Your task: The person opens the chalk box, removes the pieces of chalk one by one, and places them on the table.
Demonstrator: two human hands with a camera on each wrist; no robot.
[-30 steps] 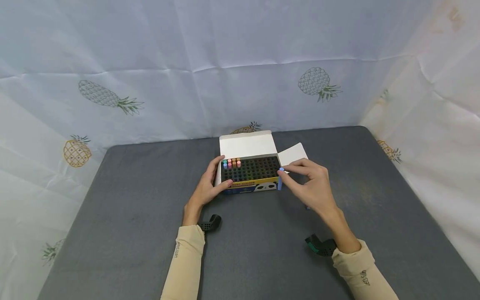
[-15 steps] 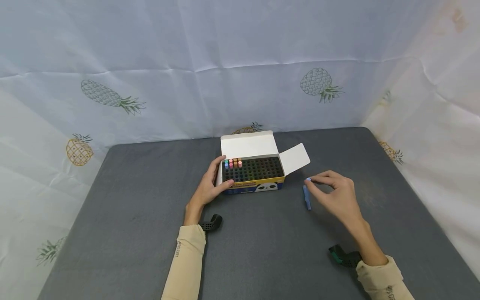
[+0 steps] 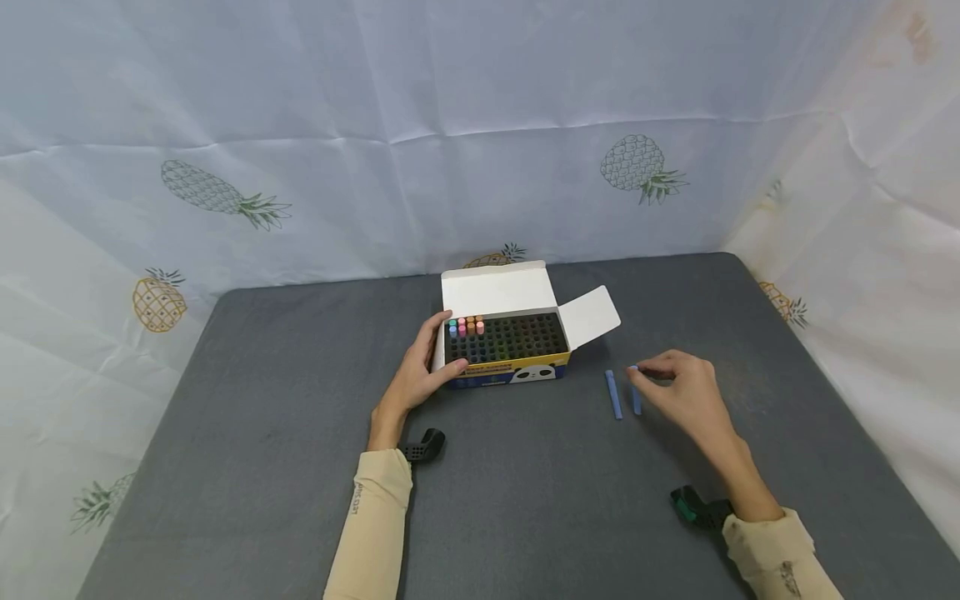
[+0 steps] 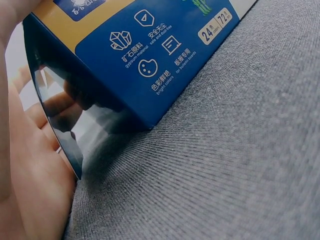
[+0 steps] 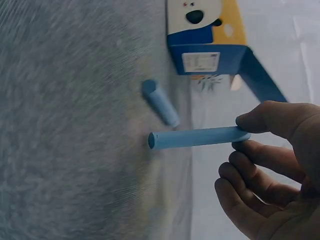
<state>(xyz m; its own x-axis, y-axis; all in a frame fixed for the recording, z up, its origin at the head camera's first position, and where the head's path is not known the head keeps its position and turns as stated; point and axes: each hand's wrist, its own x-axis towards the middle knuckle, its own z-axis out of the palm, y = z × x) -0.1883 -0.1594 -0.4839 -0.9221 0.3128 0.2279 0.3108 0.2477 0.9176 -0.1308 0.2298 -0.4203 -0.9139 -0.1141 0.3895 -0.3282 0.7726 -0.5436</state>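
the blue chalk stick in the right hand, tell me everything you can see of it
The blue chalk stick is a plain, matte, light-blue cylinder with a flat round end. The right hand pinches its far end between thumb and fingertips, holding it low over the grey table, beside a second blue stick lying there, right of the open box.

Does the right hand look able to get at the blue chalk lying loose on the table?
Probably yes: the loose chalk lies just beside the right hand, with bare table between them, though that hand already pinches another chalk.
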